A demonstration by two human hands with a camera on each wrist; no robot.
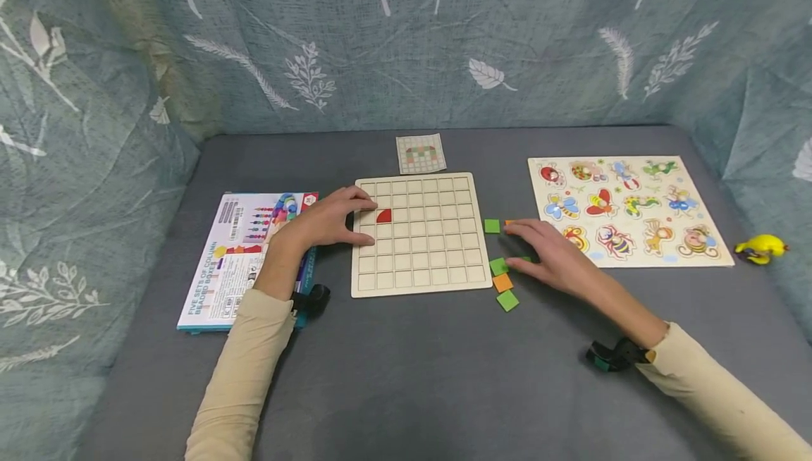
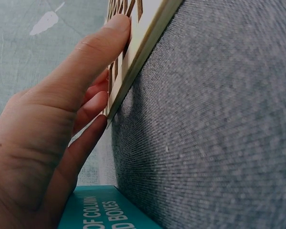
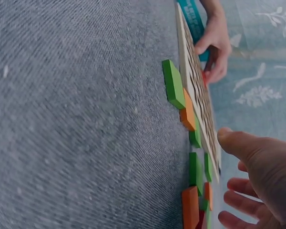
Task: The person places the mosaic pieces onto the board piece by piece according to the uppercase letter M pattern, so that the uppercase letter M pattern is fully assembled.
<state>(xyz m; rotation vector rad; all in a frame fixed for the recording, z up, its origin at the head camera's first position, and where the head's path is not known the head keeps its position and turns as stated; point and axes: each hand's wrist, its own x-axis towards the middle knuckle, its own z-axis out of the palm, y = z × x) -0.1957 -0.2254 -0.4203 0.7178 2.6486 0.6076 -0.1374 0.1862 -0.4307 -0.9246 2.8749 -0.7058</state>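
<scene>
One box [image 1: 206,292] lies left, then the left hand [image 1: 319,221], fingers loose, touches a wooden board [image 1: 434,241] with a red piece [image 1: 383,216] in it, then green tiles [image 1: 492,226] and orange tiles [image 1: 503,283] lie near the right hand [image 1: 558,255], fingers also loose, where only its wrist view shows a dark red tile [image 3: 200,220].

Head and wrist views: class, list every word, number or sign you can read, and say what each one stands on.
"FIVE SETS OF COLUMN": on the face of the box, head view.
"BEADED BOXES": beside it, same face.
"OF COLUMN": on the box's teal side, left wrist view, line cut off.
"D BOXES": same side, also cut off.
Too small or blurred: the box's small print and red corner mark.
</scene>
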